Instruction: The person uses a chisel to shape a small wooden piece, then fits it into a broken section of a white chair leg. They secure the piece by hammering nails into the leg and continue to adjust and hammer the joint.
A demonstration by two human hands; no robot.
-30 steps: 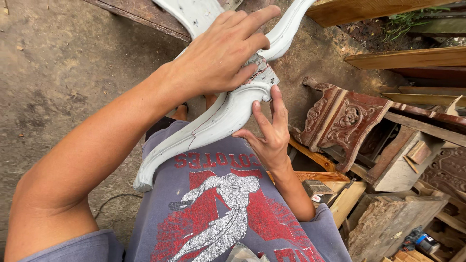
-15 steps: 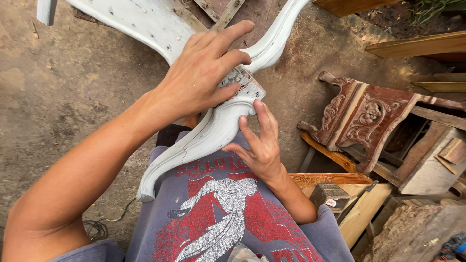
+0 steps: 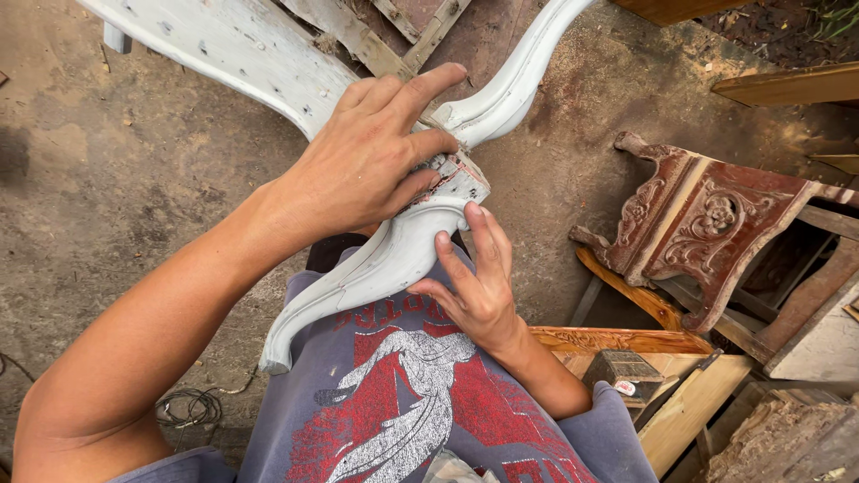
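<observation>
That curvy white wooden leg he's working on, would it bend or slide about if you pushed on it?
Probably stiff: the white carved leg looks like thick solid wood, so it should not flex. It may pivot rather than slide, since it seems joined to the white frame above. The left hand presses on top while the right hand steadies it, suggesting it shifts if unsupported.

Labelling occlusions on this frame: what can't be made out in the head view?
- Left hand: covers the joint on the white curved furniture leg; what its palm presses is hidden.
- Right hand: palm side faces away, contact unclear.
- White panel: cut off by the top edge.
- Carved brown piece: partly behind planks.
- Small block: too small to identify.
</observation>
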